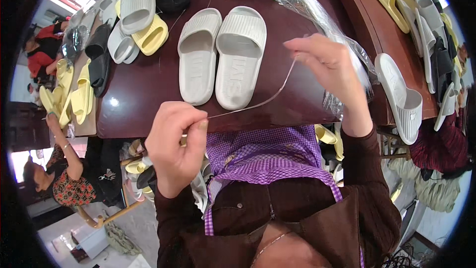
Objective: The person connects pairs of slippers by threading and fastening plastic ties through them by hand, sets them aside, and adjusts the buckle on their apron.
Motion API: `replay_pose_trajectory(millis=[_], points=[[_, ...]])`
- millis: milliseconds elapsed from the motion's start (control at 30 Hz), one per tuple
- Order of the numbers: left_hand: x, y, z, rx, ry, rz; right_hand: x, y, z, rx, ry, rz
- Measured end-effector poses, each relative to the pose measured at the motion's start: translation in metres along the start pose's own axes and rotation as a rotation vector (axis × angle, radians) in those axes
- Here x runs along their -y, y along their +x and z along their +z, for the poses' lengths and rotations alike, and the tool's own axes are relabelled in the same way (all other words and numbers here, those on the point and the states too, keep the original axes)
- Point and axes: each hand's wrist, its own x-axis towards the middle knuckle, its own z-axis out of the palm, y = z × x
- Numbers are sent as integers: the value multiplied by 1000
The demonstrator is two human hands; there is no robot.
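Note:
A thin pale strand [270, 100] hangs in a slack curve between my two hands. My left hand [176, 144], at the table's near edge, pinches one end between thumb and forefinger. My right hand [327, 64], raised over the table to the right, pinches the other end with its fingertips. Just beyond the strand lies a pair of light grey slide slippers, the left slipper [197, 77] and the right slipper [235, 79] side by side, soles down, with toe straps at the far end. Neither hand touches the slippers.
A long bundle of glossy clear plastic [317, 7] lies along the right of the dark red table [144, 89]. Grey, yellow and black slippers [136, 10] are heaped at the far left. More slippers [401, 99] lie at the right edge. A co-worker [72, 178] is at the left.

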Motion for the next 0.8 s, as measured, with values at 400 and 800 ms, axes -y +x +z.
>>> replay_pose_trajectory(millis=[400, 800], points=[[64, -30, 52, 58, 96, -25, -15, -11, 88, 227, -32, -136], [70, -53, 43, 25, 78, -224, 7, -19, 115, 370, -283, -282]])
